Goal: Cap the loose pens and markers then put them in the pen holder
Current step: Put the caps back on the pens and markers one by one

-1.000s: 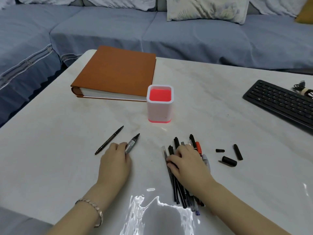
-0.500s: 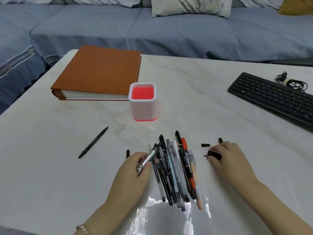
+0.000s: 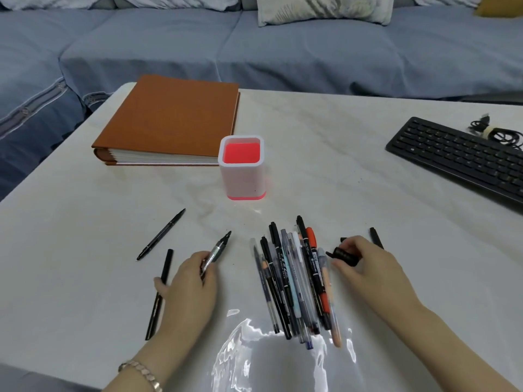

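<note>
My left hand (image 3: 189, 284) grips a grey marker (image 3: 218, 250) whose bare tip points up and to the right. My right hand (image 3: 365, 267) pinches a black cap (image 3: 344, 254) just right of the pile. Between my hands lies a pile of several pens and markers (image 3: 294, 275) on the white table. The white pen holder (image 3: 242, 168) with a pink inside stands empty behind the pile. A thin black pen (image 3: 162, 234) lies to the left. Another black pen (image 3: 160, 292) lies partly under my left hand. Right of my right hand rests a black cap (image 3: 376, 237).
An orange binder (image 3: 169, 120) lies at the table's back left. A black keyboard (image 3: 458, 157) and a coiled cable (image 3: 495, 132) sit at the right. Clear plastic film (image 3: 268, 355) lies at the front edge. A blue sofa (image 3: 254, 46) runs behind the table.
My right hand has left the pile, moved right and taken the black cap. My left hand has picked up the grey marker, and a black pen now shows under it.
</note>
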